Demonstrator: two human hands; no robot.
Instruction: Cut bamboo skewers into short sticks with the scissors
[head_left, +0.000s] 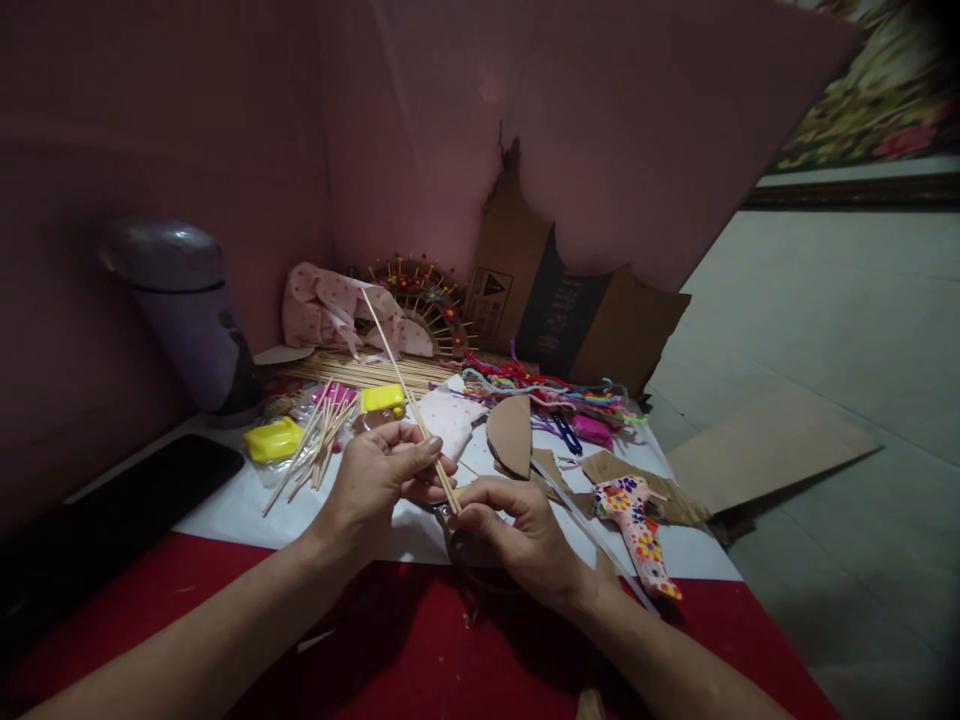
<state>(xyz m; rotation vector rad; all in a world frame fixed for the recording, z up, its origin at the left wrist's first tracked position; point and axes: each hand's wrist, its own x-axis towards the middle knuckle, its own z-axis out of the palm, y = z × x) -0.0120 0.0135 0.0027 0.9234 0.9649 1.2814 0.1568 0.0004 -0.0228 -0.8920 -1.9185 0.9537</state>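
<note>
My left hand [379, 475] pinches thin wooden sticks [396, 368] between thumb and fingers. They slant up and away, with one reaching well beyond the other. At their near ends, my right hand [521, 535] closes its thumb and forefinger on the same sticks. Partly hidden below my hands is a dark rounded object [472, 552] with a metal part, whose kind I cannot make out. A bundle of short cut sticks [319, 440] lies left of my left hand. Just beyond my right hand rests a half-round cardboard piece [511, 437].
Yellow packets [274, 440], pink dotted cloth [322, 305] and a decorated stick fan [439, 300] lie left and behind. Colourful pipe cleaners [540, 385] lie before torn cardboard [517, 260]. A flowered stuffed figure [637, 530] is right; a purple tumbler [187, 320] and black phone [195, 478] are left.
</note>
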